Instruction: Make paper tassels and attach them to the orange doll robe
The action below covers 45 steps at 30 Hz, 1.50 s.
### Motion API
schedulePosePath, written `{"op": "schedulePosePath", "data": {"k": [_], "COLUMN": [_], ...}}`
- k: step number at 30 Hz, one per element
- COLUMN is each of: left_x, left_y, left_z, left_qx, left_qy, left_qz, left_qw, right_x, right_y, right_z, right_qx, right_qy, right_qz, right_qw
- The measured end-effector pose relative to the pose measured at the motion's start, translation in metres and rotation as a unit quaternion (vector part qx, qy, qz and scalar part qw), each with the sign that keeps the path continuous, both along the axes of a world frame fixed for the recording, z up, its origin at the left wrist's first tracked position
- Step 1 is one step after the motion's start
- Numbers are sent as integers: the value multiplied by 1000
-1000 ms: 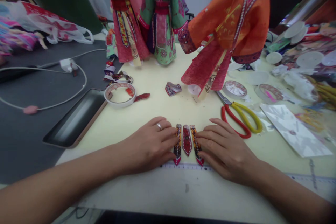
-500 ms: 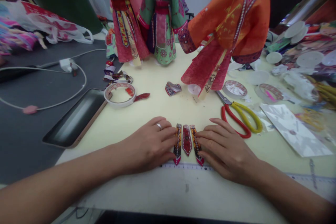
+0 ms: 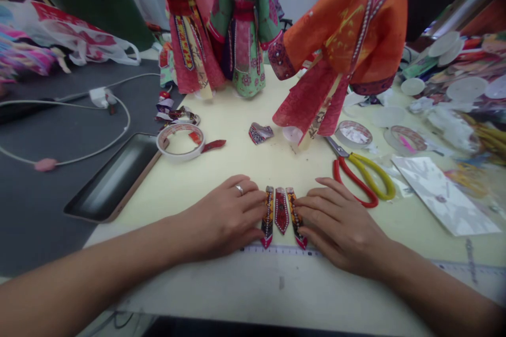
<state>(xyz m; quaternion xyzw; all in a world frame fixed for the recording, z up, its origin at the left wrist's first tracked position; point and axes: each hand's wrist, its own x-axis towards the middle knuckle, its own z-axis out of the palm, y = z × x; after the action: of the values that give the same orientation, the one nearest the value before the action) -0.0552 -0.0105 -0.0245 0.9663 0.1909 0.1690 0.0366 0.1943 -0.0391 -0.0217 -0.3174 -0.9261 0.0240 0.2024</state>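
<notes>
Three small pointed fabric strips edged with white beads lie side by side on the pale tabletop. The left patterned strip (image 3: 268,216) has a pink tip, and so does the right patterned strip (image 3: 292,202); the shorter middle red strip (image 3: 281,213) lies between them. My left hand (image 3: 227,216), with a ring on one finger, rests with its fingertips and thumb at the outer edge of the left strip. From the other side my right hand (image 3: 342,224) touches the right strip with its fingertips, fingers spread. A ruler (image 3: 279,250) runs just below the tips, partly under my hands.
Scissors (image 3: 358,174) with red and yellow handles lie beyond my right hand. A tape roll (image 3: 181,155) and a phone (image 3: 116,179) are at the left. Behind stand an orange robe figure (image 3: 348,21) and a green robe figure (image 3: 242,26). A fabric scrap (image 3: 260,134) lies in front of them.
</notes>
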Motion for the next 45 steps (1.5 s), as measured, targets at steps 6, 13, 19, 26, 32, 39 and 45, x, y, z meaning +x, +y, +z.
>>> {"op": "schedulePosePath", "data": {"k": [6, 13, 19, 26, 32, 39, 45], "left_x": [1, -2, -6, -7, -9, -11, -11], "left_y": [0, 2, 4, 5, 11, 18, 19], "left_z": [0, 3, 9, 8, -10, -11, -7], "left_qx": [1, 28, 71, 151, 195, 232, 232], "left_qy": [-2, -74, -185, -234, -182, -149, -146], "left_qz": [-1, 1, 95, 121, 93, 124, 146], "left_qw": [1000, 997, 976, 953, 959, 953, 950], "right_x": [0, 3, 11, 12, 10, 13, 13], "right_y": [0, 0, 5, 4, 1, 3, 5], "right_z": [0, 1, -3, -6, -7, -14, -19], "right_qx": [-2, 9, 49, 66, 45, 81, 68], "right_qy": [0, 21, 123, 192, 249, 244, 240], "right_qz": [-3, -9, -32, -76, -98, -83, -79], "right_qw": [1000, 1000, 991, 976, 962, 963, 965]}}
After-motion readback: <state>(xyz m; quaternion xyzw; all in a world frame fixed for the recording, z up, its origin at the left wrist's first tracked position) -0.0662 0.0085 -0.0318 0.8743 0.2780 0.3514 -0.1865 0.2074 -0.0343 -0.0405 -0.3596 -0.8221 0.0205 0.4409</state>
